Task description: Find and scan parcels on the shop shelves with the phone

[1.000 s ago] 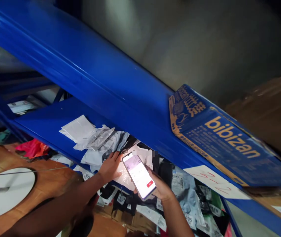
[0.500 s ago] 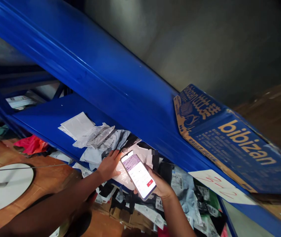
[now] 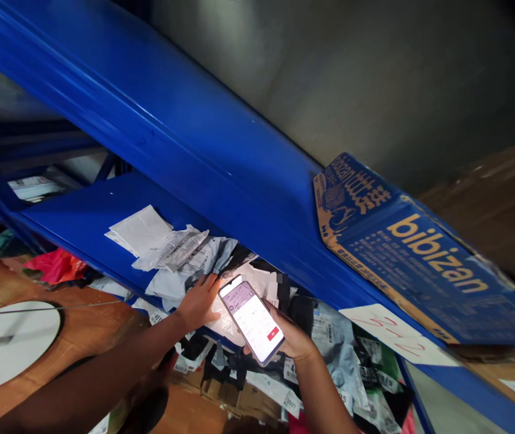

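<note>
In my right hand (image 3: 296, 339) is a smartphone (image 3: 252, 319), tilted, its lit screen facing me with a red button near the lower end. Light from its far end falls on a pale plastic parcel (image 3: 227, 322) beneath it. My left hand (image 3: 198, 302) rests at the left edge of that parcel, thumb and fingers apart; the undersides of the fingers are hidden. Just beyond it are grey and white mailing bags (image 3: 185, 256) with printed labels, piled on a blue shelf (image 3: 72, 214).
A blue shelf beam (image 3: 185, 157) crosses above my hands. On it stand a "bibizan" carton (image 3: 424, 253) and a handwritten white label (image 3: 397, 333). More bagged parcels (image 3: 332, 337) lie to the right. A round white disc (image 3: 8, 346) is at lower left, near a red bag (image 3: 58, 265).
The view has shifted slightly, moving the carton and label a little left in the picture. Both hands and the phone keep nearly the same place over the parcel.
</note>
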Tool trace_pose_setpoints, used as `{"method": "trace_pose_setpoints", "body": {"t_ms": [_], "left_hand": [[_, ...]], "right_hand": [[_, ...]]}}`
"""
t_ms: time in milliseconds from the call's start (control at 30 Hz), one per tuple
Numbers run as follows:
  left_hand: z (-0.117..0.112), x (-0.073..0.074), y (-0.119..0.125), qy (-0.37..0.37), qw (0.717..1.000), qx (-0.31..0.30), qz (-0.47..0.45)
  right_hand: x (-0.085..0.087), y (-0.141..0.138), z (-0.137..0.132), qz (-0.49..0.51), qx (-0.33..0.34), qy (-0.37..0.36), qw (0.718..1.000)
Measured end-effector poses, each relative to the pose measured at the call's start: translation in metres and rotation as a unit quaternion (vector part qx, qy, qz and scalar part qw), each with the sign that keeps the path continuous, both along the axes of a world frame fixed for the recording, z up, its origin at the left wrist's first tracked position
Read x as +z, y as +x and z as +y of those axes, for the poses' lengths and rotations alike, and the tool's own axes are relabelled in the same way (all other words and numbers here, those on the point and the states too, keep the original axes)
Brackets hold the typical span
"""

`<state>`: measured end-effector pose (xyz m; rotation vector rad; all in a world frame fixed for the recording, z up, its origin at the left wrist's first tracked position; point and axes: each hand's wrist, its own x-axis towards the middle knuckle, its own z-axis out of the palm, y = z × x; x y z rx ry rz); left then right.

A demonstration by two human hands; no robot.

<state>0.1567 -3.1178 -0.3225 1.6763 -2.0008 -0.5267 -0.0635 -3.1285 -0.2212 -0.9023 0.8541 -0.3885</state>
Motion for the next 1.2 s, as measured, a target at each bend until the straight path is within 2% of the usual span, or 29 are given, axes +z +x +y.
{"method": "trace_pose_setpoints", "body": {"t_ms": [433,700,1000,1200], "left_hand": [[0.0005,-0.005,-0.001,-0.008,1.0,0.014,0.0],[0.0012,0.0001,-0.0011,-0.013,0.999,0.034,-0.013],[0.0014,-0.0024,-0.0014,-0.013,0.998,0.046,-0.032],[0.0038,-0.003,-0.0019,-0.01,0.997,0.044,-0.057]], "right_hand": [[0.0089,0.0037,-0.0047,0.002,-0.008,0.013,1.0],[0.0065,-0.002,-0.0066,0.007,-0.032,0.014,0.999],[0.0072,-0.0013,-0.0094,0.01,-0.032,0.013,0.999],[0.0001,0.0025,-0.0066,0.01,-0.044,0.009,0.999]]}}
